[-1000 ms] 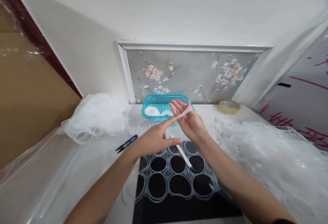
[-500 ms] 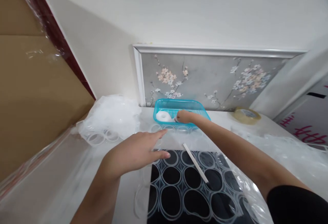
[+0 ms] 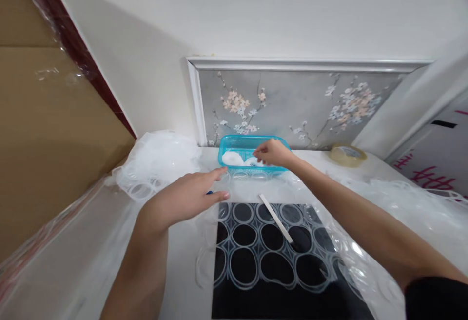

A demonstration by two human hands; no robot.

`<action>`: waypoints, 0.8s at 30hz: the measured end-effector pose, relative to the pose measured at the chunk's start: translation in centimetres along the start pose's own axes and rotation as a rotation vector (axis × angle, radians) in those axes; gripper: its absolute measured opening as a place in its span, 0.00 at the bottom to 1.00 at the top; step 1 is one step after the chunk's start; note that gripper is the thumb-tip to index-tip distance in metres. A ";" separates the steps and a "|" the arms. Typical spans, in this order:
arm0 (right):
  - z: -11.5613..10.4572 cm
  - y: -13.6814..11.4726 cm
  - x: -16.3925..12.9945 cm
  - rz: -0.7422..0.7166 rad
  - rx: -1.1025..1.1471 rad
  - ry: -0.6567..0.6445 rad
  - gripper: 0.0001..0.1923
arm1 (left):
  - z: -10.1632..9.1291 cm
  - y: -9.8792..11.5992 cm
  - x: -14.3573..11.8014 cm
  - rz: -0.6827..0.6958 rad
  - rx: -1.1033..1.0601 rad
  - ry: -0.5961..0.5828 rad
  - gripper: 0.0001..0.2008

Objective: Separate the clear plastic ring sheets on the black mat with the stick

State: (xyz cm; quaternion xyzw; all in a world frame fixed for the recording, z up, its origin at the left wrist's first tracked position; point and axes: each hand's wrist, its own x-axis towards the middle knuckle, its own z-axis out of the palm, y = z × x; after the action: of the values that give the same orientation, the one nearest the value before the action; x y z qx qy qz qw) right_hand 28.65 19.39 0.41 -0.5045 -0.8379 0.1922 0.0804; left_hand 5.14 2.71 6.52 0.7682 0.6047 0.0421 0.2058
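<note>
white tabletop [image 3: 183, 266], right hand [image 3: 273, 154] curled over blue basket [image 3: 248, 137], left hand [image 3: 192, 192] splayed

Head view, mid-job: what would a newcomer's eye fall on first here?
Probably the bright turquoise basket at the foot of the floral panel, with the right hand at its right side. Next, likely, the ring-patterned black sheet nearer the camera, with a white stick lying across its far edge.
</note>
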 end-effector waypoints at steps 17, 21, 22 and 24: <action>5.0 5.5 -19.4 0.262 1.156 -0.188 0.11 | 9.6 7.3 -2.8 0.202 0.376 -0.333 0.12; 4.1 8.2 -25.8 0.363 1.393 0.079 0.12 | 11.7 4.3 -4.8 0.207 0.366 -0.178 0.11; 4.1 8.7 -27.0 0.374 1.387 0.129 0.13 | 12.1 3.5 -5.2 0.189 0.310 -0.138 0.11; 4.1 9.4 -29.0 0.355 1.324 0.190 0.13 | 12.7 2.2 -5.9 0.141 0.155 -0.121 0.12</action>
State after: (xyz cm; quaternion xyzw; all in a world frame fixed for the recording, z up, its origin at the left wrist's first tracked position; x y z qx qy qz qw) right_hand 48.82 -3.04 -5.44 -0.4934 -0.4384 0.6283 0.4119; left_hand 9.59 -6.70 -3.13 0.8234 0.5372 -0.0370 0.1787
